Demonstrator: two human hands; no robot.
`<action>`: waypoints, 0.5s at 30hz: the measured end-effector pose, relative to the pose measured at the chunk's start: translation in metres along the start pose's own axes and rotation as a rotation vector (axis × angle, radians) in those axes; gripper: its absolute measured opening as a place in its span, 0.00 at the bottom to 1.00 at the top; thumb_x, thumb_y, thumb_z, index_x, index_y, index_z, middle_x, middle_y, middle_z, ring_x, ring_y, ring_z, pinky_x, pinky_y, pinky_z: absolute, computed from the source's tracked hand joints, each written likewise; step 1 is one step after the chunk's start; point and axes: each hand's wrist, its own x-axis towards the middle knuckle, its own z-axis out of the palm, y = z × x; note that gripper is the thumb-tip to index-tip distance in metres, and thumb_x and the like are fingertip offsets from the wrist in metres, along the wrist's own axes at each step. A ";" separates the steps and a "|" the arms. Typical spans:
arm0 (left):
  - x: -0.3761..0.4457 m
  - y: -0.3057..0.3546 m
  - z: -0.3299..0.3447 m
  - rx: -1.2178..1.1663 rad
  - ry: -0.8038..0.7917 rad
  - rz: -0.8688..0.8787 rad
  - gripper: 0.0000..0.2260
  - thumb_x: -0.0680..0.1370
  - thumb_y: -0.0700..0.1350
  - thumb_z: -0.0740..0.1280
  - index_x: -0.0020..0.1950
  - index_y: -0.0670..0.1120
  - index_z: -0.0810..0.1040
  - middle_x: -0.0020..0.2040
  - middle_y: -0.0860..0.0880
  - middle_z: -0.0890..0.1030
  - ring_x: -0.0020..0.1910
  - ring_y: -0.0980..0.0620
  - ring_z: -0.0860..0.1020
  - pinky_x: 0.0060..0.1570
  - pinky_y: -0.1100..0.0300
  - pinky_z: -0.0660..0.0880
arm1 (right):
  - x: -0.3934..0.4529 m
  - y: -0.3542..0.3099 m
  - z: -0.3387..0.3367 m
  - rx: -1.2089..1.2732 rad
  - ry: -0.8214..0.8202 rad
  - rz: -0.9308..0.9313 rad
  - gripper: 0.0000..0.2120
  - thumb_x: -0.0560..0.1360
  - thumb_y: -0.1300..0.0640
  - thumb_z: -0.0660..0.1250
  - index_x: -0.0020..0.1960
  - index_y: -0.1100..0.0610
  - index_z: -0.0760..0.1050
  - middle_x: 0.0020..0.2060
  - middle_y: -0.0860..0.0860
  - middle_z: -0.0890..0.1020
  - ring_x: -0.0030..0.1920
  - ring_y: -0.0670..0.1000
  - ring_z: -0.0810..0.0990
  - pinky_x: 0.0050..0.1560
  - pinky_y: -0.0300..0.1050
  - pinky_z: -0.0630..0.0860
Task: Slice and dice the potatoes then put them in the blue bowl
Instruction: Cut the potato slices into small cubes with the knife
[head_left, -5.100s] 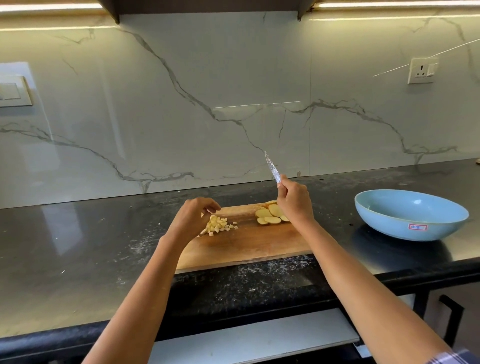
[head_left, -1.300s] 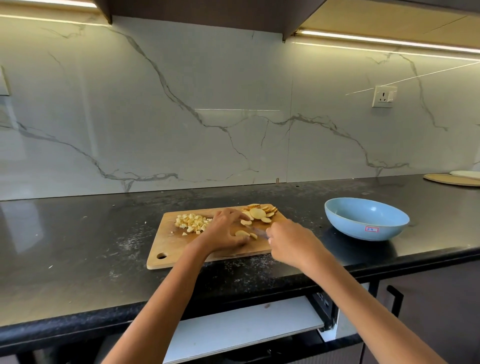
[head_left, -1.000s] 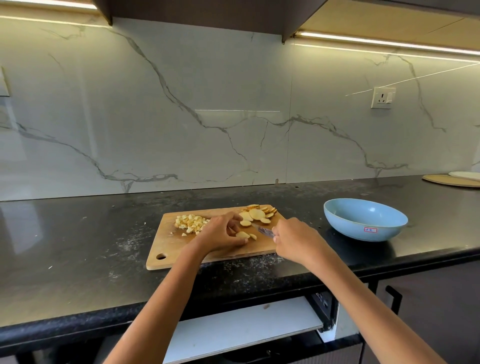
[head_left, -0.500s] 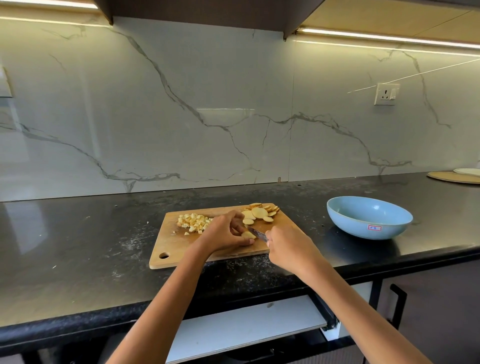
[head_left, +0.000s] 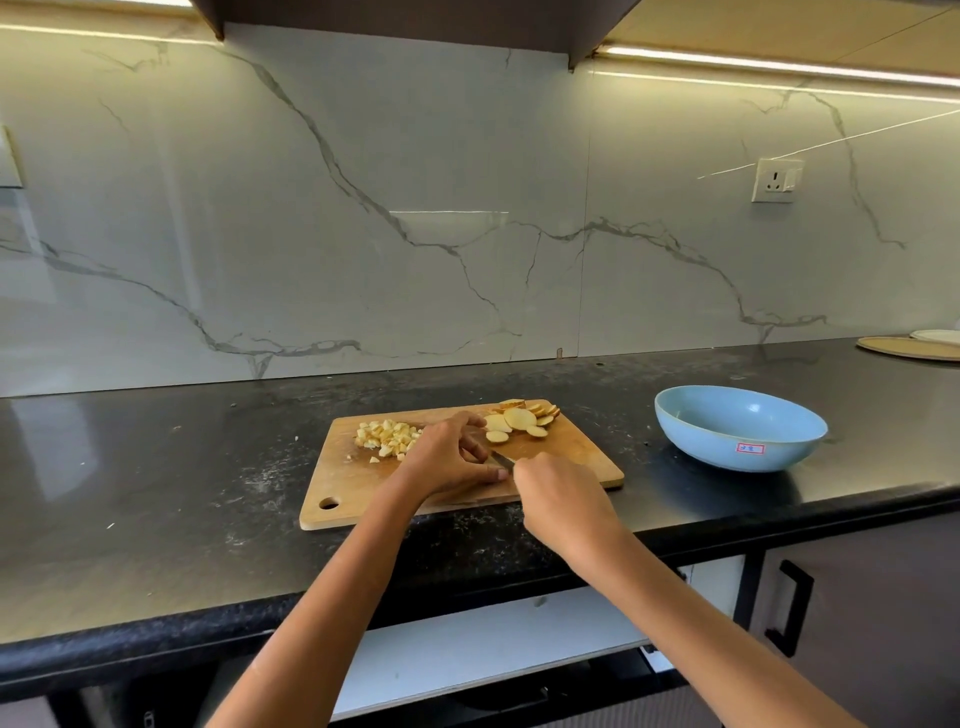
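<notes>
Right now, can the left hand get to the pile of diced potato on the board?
Probably yes. The left hand rests on the cutting board just right of the diced potato, with nothing between them; the knife sits on its other side.

Both bare forearms reach forward and converge, the hands nearly touching; the left hand (head_left: 451, 457) lies palm down with fingers (head_left: 470, 446) curled and the thumb stretched toward the right; the right hand (head_left: 558, 496) is closed in a fist, knuckles up, wrist bent slightly; what lies under the left fingers is hidden.
</notes>
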 end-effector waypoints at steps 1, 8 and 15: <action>0.000 0.000 0.000 0.004 0.002 -0.002 0.30 0.67 0.51 0.76 0.65 0.46 0.70 0.43 0.53 0.81 0.37 0.60 0.76 0.46 0.64 0.74 | 0.001 -0.003 0.001 -0.008 -0.004 -0.014 0.10 0.78 0.66 0.57 0.57 0.60 0.74 0.51 0.55 0.79 0.47 0.53 0.78 0.38 0.42 0.67; -0.002 0.004 0.000 0.080 -0.019 -0.008 0.26 0.69 0.54 0.74 0.63 0.51 0.71 0.44 0.55 0.81 0.37 0.62 0.73 0.45 0.63 0.73 | 0.000 0.007 0.002 0.116 -0.067 -0.016 0.11 0.78 0.65 0.60 0.59 0.61 0.72 0.53 0.57 0.78 0.51 0.55 0.78 0.41 0.41 0.66; -0.001 0.007 -0.001 0.143 -0.126 -0.003 0.19 0.73 0.54 0.70 0.62 0.54 0.72 0.51 0.52 0.79 0.46 0.56 0.75 0.48 0.61 0.73 | -0.011 0.013 0.004 0.141 -0.085 -0.002 0.10 0.78 0.65 0.60 0.58 0.60 0.72 0.51 0.56 0.78 0.47 0.54 0.77 0.40 0.42 0.66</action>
